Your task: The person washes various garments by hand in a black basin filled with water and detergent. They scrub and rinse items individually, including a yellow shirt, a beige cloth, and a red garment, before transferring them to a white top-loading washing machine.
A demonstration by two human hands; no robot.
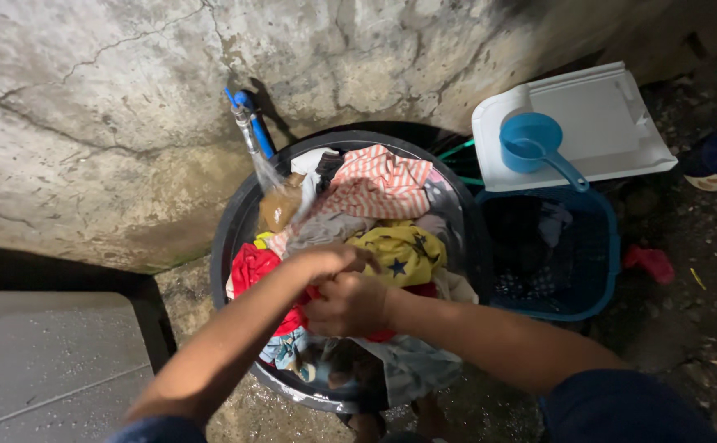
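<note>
Your left hand and right hand meet over the middle of a round black basin packed with wet laundry. Both are closed on the same red cloth: your left fingers are curled tight around a bunch of it from above, and your right fist presses against the left from below, gripping the fold between them. The rest of the red cloth spreads to the left side of the basin, just beside your left forearm.

Around it in the basin lie a yellow garment with dark stars, touching your left hand on its far side, a shirt with orange and white stripes at the far rim, a grey piece between them, and pale bluish cloth hanging near the rim closest to you.

A tap with a blue handle juts from the cracked concrete wall and pours water into the far left part of the basin.

To the right of the basin stands a blue plastic laundry basket holding dark clothes. A white lid lies across its far end, with a blue dipper resting on top. A small red rag lies on the ground beyond the basket.
</note>
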